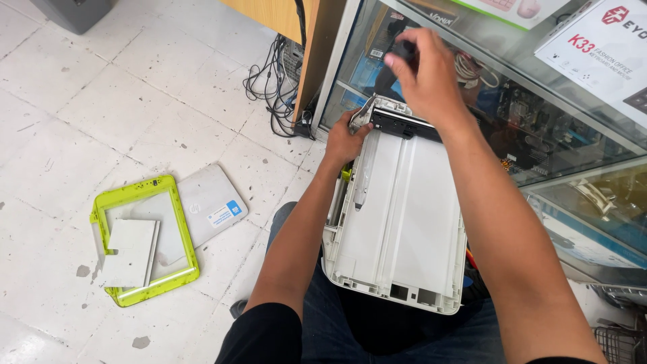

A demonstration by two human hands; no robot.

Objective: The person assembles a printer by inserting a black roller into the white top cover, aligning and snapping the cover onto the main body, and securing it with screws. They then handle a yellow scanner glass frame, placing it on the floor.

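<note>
White floor tiles, scuffed and spotted, fill the left of the view, and a glass display case stands along the right with boxed goods on top and small parts dim behind its panes. Resting across the person's lap, between the knees and the foot of the case, is a white printer body, turned so a broad ribbed panel faces up; that position seems to put its far end within easy reach of both arms. The left hand clamps the far left corner of the printer, fingers curled over a grey metal bracket there, apparently to steady it. The right hand is closed around a small dark tool or knob, held just above the black strip along the printer's far edge; what it grips is mostly covered by the fingers and blurred. On the tiles to the left lie a lime-green frame with a white panel laid on it, touching a grey lid, set aside well apart from the lap. A tangle of cables hangs by a wooden cabinet edge. The printer's near end is partly hidden by the right forearm.
</note>
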